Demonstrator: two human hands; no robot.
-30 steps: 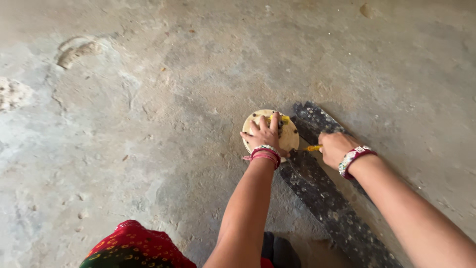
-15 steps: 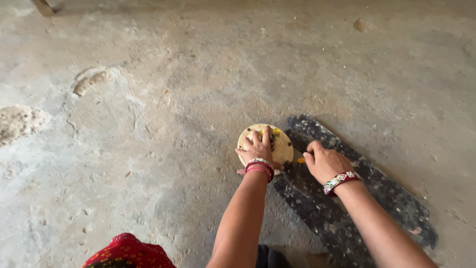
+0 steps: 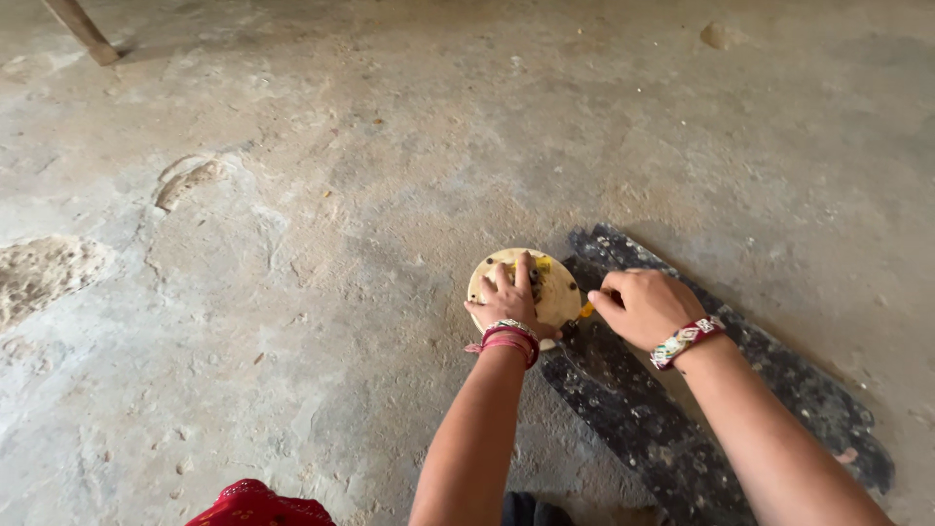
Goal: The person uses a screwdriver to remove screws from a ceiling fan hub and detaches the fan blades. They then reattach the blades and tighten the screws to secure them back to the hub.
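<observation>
A round cream-coloured disc point(image 3: 555, 282) with small holes and a yellow patch lies on the concrete floor, its right edge over a dark speckled sheet point(image 3: 672, 429). My left hand point(image 3: 508, 299) presses flat on the disc, fingers spread. My right hand point(image 3: 643, 307) is closed around a thin yellow stick-like tool point(image 3: 585, 310), whose tip touches the disc's right rim. Both wrists wear bracelets. What lies under the left palm is hidden.
Rough concrete floor point(image 3: 341, 195) all around, with broken patches at the left point(image 3: 44, 273) and a chipped spot point(image 3: 190, 180). A wooden post leans at the top left point(image 3: 83, 29). Red cloth point(image 3: 253, 507) shows at the bottom edge.
The view has tilted, so disc and hands sit lower in the frame. The left hand stays on the disc; the right hand has kept the yellow tool at the rim.
</observation>
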